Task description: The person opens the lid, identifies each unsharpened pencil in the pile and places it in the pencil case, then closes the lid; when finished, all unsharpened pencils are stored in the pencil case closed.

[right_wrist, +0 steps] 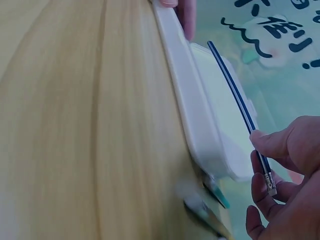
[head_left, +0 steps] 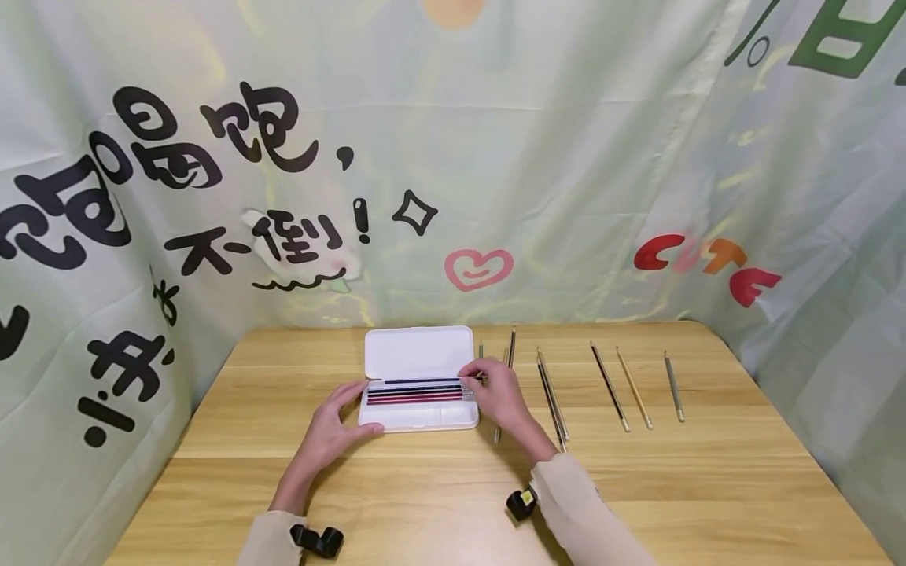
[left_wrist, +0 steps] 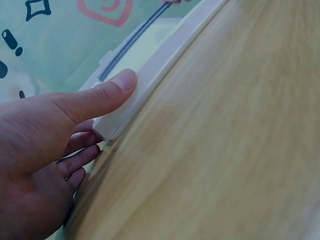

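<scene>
A white pencil case lies on the table with its lid raised at the back. Inside its base, dark pencils and red pencils lie side by side. My left hand holds the case's left end, thumb at the front corner and fingers around the side. With thumb and fingers, my right hand pinches a dark blue striped pencil near its metal-banded eraser end. In the right wrist view that pencil slants above the case; in the head view it runs along the rear of the base.
Several loose pencils lie right of the case, among them a black one, a natural-wood one and a grey one. The wooden table meets a printed curtain at the back.
</scene>
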Demonstrator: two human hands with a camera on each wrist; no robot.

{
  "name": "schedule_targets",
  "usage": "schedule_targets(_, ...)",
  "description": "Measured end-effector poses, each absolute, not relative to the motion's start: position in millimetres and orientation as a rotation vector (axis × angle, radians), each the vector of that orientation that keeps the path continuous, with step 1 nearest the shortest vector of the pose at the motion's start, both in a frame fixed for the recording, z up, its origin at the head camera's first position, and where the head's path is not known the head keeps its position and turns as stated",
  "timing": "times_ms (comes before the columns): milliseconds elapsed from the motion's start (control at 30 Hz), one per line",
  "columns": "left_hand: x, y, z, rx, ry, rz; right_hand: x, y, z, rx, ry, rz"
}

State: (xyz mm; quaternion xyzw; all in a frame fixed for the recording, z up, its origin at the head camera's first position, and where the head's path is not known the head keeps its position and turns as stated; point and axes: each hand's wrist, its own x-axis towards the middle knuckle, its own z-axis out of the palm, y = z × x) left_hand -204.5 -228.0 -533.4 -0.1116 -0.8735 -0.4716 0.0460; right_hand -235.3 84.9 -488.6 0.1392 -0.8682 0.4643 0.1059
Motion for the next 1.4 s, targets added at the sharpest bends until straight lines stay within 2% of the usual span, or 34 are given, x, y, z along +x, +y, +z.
schedule_targets(367,-204.2,-228.5,-534.4,-0.339,-2.664,-1.437,-237.1,57.6,-498.7,0.454,-2.683,1.133)
schedule_targets(667,-205.9,-229.2,-535.9,-0.351,-2.666,-1.424,-236.7,57.6,-502.4,0.477,-2.681,1.171)
schedule_targets(1067,-203.6,-230.0,-534.1,-0.334,-2.672,-1.419,-222.8,87.6,-486.1,0.389,-2.556,1.391)
schedule_targets(1400,-204.3,-229.0,-534.5,-0.346,-2.662,-1.434,-205.2,124.8,-485.3,0.348,-2.637,1.278)
